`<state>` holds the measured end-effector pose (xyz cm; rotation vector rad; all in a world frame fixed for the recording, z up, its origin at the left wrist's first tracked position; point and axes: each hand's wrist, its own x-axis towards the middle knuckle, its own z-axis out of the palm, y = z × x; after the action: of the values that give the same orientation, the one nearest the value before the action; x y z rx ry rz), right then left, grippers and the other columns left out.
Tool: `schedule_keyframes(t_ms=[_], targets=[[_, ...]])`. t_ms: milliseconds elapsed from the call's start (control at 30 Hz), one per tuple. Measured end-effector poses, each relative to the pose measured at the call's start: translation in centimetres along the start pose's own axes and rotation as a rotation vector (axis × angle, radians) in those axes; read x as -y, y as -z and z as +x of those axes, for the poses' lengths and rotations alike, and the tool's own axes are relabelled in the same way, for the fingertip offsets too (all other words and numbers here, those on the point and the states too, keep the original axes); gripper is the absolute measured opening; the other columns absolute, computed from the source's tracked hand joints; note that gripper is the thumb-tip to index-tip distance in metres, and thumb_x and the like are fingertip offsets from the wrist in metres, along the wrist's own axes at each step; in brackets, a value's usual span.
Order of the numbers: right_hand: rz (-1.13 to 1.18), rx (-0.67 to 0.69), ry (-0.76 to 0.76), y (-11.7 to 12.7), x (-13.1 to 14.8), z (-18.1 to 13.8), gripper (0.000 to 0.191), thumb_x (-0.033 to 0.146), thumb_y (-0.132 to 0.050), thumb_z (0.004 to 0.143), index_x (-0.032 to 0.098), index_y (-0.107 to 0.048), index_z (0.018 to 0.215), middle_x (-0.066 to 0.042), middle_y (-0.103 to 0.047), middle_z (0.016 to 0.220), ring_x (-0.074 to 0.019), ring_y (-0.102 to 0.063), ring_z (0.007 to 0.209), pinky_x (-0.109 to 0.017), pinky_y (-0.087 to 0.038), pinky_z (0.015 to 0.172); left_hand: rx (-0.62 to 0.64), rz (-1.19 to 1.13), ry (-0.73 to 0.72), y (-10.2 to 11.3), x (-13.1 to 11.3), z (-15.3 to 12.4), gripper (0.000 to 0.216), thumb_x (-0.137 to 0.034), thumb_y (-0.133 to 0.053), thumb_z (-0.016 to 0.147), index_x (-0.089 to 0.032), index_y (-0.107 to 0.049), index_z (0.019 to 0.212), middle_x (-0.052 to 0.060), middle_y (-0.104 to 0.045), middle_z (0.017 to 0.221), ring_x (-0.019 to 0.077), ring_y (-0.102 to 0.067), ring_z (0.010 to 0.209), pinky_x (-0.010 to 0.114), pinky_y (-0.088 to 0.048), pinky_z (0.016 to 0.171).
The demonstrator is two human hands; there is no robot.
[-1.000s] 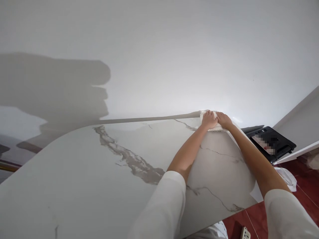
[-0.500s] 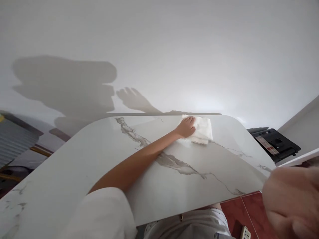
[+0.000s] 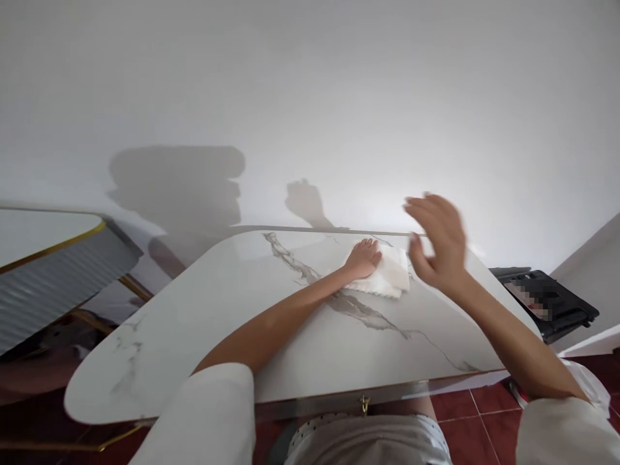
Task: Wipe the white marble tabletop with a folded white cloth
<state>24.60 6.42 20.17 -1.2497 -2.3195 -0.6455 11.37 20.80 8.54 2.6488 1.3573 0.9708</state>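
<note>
My left hand (image 3: 363, 258) presses down on a white cloth (image 3: 393, 274) near the far edge of a white marble-patterned tabletop (image 3: 179, 336). Its fingers bend over the cloth, and part of the cloth is covered by the hand. My right hand (image 3: 438, 242) is raised in the air above the right side of the tabletop. Its fingers and thumb are apart with nothing in them, and it does not touch the cloth. Grey-brown veins run across the tabletop.
A pale wall (image 3: 310, 97) rises behind the tabletop and carries my shadow. A second table (image 3: 43, 232) with a gold edge and ribbed side stands at the left. At the right lies a black case (image 3: 571, 300). Red floor tiles (image 3: 484, 413) show below.
My right hand has moved from the lower right, close to the camera, up and left over the tabletop. My left hand stays on the cloth while the view has shifted.
</note>
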Motion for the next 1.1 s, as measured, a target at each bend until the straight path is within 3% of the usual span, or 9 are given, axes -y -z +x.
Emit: schedule_keyframes(t_ms=[67,133,233,333,533,633,800,933,1100], targets=[[0.037,-0.004,-0.046,-4.1,-1.0,2.3,0.052,0.034,-0.033,0.095,0.023,-0.038,0.146,-0.009,-0.044,0.147,-0.0343,-0.026,0.142,-0.059,-0.026,0.112,0.011,0.005,0.018,-0.2,0.3,0.2,0.048,-0.03,-0.032,0.096,-0.008,-0.04,0.138,0.018,-0.04,0.149,0.0257,-0.034,0.14,0.039,-0.027,0.113],[0.076,0.142,-0.129,-8.6,-2.3,4.4,0.052,0.031,-0.039,0.091,0.014,-0.044,0.14,-0.016,-0.045,0.146,-0.0331,-0.032,0.14,-0.053,-0.03,0.111,0.006,0.013,0.017,0.1,1.2,-0.1,0.045,-0.028,-0.033,0.095,-0.006,-0.045,0.133,0.019,-0.047,0.142,0.0259,-0.04,0.135,0.037,-0.03,0.111],[0.141,0.4,-0.206,-14.1,-2.8,6.9,0.039,0.031,-0.035,0.092,0.015,-0.058,0.119,-0.014,-0.063,0.125,-0.0294,-0.057,0.116,-0.043,-0.043,0.097,-0.031,0.033,0.052,1.1,3.8,-1.4,0.039,-0.024,-0.033,0.094,-0.006,-0.052,0.122,0.018,-0.057,0.129,0.0262,-0.048,0.126,0.037,-0.034,0.106],[0.209,0.419,-0.144,-17.5,-0.5,9.5,0.038,0.03,-0.028,0.094,0.02,-0.063,0.105,-0.009,-0.07,0.109,-0.0257,-0.063,0.1,-0.038,-0.046,0.088,-0.053,0.06,0.12,2.6,7.6,-3.5,0.038,-0.024,-0.03,0.094,-0.006,-0.051,0.122,0.019,-0.054,0.132,0.0265,-0.045,0.128,0.038,-0.032,0.107],[0.182,0.305,0.056,-23.2,8.0,14.1,0.04,0.028,-0.036,0.095,0.013,-0.052,0.128,-0.014,-0.05,0.143,-0.0259,-0.042,0.133,-0.041,-0.03,0.109,-0.045,0.077,0.243,6.4,16.8,-8.4,0.03,-0.024,-0.034,0.091,-0.015,-0.054,0.113,0.014,-0.06,0.123,0.0256,-0.052,0.119,0.036,-0.038,0.102],[0.163,0.279,0.086,-25.7,11.4,16.4,0.042,0.025,-0.033,0.097,0.007,-0.05,0.13,-0.018,-0.047,0.144,-0.026,-0.04,0.135,-0.04,-0.027,0.111,-0.04,0.068,0.263,7.8,21.1,-9.8,0.033,-0.025,-0.033,0.091,-0.016,-0.055,0.114,0.012,-0.061,0.122,0.0246,-0.054,0.116,0.036,-0.039,0.101],[0.184,0.202,0.024,-29.0,15.0,20.5,0.041,0.023,-0.031,0.097,0.007,-0.054,0.125,-0.017,-0.053,0.139,-0.0291,-0.038,0.136,-0.046,-0.024,0.112,-0.046,0.027,0.273,8.9,27.2,-9.5,0.047,-0.027,-0.03,0.091,-0.013,-0.047,0.133,0.011,-0.05,0.142,0.0215,-0.045,0.13,0.034,-0.033,0.108],[0.172,0.155,-0.078,-31.1,17.1,23.0,0.041,0.02,-0.03,0.095,0.006,-0.055,0.124,-0.021,-0.054,0.136,-0.0316,-0.04,0.134,-0.051,-0.026,0.109,-0.06,-0.039,0.304,9.6,30.4,-8.8,0.052,-0.031,-0.031,0.091,-0.017,-0.047,0.137,0.004,-0.047,0.147,0.018,-0.044,0.132,0.029,-0.032,0.109],[0.131,0.159,-0.084,-31.9,18.1,23.9,0.042,0.019,-0.029,0.095,0.001,-0.058,0.12,-0.024,-0.059,0.128,-0.035,-0.047,0.126,-0.051,-0.03,0.105,-0.004,-0.063,0.372,10.1,31.4,-8.7,0.049,-0.034,-0.034,0.089,-0.023,-0.056,0.131,0.0,-0.058,0.136,0.0213,-0.052,0.123,0.029,-0.041,0.099]])
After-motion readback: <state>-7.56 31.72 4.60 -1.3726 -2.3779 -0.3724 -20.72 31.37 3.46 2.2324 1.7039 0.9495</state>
